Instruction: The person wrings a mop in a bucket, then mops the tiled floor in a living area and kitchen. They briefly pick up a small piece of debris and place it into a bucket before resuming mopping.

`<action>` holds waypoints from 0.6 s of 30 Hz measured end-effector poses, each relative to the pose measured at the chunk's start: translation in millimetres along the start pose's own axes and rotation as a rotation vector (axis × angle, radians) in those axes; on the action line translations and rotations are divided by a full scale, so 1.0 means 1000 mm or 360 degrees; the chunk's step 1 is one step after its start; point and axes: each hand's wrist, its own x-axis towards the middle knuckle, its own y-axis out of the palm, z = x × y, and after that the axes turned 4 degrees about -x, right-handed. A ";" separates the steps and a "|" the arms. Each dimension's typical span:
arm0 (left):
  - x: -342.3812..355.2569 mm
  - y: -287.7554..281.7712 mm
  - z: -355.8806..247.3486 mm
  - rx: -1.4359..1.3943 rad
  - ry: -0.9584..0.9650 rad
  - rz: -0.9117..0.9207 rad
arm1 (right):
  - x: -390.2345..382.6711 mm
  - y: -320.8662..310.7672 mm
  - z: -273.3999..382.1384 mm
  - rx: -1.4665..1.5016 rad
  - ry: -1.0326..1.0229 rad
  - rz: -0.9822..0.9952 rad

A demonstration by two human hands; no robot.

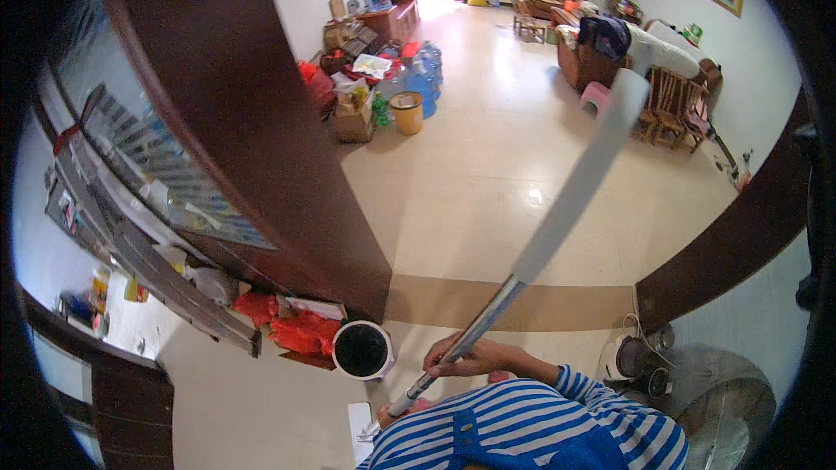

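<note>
**Pole is up, but I'd call it early days**

So from where I'm standing, the right hand is wrapped round the pole's metal part, just right of the white-rimmed bucket. The pole's long grey grip slants up well beyond the bucket. Left hand is at the low end, on the near side of the bucket; the striped shirt blocks most of it, so can't tell if it's closed. A white flat piece sits below the bucket, no clue if it's attached. Done, imo: pole in hand. Left: any actual floor work past the bucket, no obvious trace of that.
</note>
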 end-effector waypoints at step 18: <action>0.060 0.166 -0.019 -0.0566 -0.0815 0.0017 | -0.103 -0.153 -0.045 -0.0033 -0.0175 -0.0505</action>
